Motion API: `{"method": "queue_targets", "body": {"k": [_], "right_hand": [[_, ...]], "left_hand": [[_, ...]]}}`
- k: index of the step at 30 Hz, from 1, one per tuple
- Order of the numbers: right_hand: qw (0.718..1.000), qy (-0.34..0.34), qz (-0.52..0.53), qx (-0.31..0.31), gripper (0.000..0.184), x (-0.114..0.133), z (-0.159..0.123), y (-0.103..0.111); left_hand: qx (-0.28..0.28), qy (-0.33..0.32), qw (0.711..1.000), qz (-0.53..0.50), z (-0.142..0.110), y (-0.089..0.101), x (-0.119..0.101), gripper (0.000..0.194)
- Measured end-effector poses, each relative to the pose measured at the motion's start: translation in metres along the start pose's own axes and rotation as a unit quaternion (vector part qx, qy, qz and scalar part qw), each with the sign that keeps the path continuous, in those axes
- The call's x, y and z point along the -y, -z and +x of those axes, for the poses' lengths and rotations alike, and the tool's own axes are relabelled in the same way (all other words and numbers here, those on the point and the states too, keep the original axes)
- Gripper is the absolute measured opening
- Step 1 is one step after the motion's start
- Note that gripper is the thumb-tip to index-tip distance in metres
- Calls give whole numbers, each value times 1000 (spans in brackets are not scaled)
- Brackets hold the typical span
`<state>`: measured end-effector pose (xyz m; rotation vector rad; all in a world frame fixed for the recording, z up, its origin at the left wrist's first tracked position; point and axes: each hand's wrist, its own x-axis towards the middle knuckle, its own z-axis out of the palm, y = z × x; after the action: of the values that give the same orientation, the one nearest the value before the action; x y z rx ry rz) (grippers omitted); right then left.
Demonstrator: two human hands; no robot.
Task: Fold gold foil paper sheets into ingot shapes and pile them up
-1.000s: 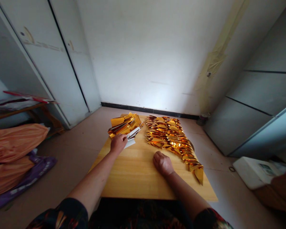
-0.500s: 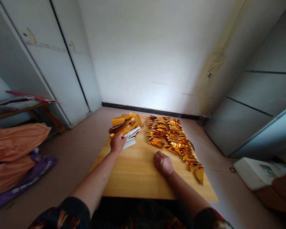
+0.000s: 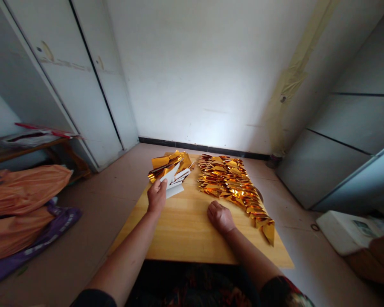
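Observation:
A wooden table [image 3: 185, 238] stands in front of me. At its far left lies a loose stack of gold foil sheets [image 3: 167, 164] with white backs. My left hand [image 3: 156, 197] pinches one sheet [image 3: 169, 175] from that stack, its white side up and one corner lifted. My right hand [image 3: 220, 216] rests on the table as a loose fist, with nothing visible in it. Just beyond it a long band of folded gold foil pieces [image 3: 233, 187] runs from the far edge to the right front corner.
White cupboard doors [image 3: 80, 89] stand at the left, grey panels [image 3: 348, 140] at the right. Orange bags [image 3: 22, 200] and a purple bag [image 3: 38, 243] lie on the floor to the left. A white device [image 3: 345, 232] sits on the floor at the right.
My left hand has drawn back slightly from the stack and lifted the corner of one white-backed sheet. My right hand has stayed in place.

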<state>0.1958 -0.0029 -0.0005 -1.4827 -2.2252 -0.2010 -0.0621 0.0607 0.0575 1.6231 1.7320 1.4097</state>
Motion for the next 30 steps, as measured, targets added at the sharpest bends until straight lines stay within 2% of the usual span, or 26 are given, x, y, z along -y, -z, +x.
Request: {"method": "queue_targets", "body": {"k": [2, 6, 10, 12, 15, 18, 22, 25, 28, 30], "right_hand": [[1000, -14, 20, -4, 22, -2, 0, 1], [989, -62, 131, -11, 15, -5, -5, 3], [965, -111, 232, -38, 51, -7, -15, 2], [968, -83, 235, -39, 59, -5, -19, 3], [974, -7, 225, -18, 50, 1, -25, 8], [979, 26, 204, -6, 36, 8, -28, 13], [990, 26, 135, -25, 17, 16, -28, 13], [992, 13, 122, -30, 16, 17, -27, 11], [991, 9, 134, -14, 17, 17, -27, 9], [991, 14, 132, 5, 17, 17, -27, 9]], "left_hand": [[38, -27, 997, -53, -20, -4, -6, 41], [151, -83, 984, -42, -65, -16, -6, 34], [235, -140, 961, -26, -94, -24, 1, 27], [288, -153, 945, -19, -101, -25, 2, 26], [321, -157, 934, -10, -106, -23, 1, 26], [319, -167, 933, 9, -109, -23, -1, 26], [322, -180, 929, 18, -115, -26, -5, 22], [255, -196, 946, 37, -114, -27, -10, 21], [169, -203, 956, 126, -107, -27, -12, 40], [147, -188, 952, 191, -101, -27, -12, 50]]}}
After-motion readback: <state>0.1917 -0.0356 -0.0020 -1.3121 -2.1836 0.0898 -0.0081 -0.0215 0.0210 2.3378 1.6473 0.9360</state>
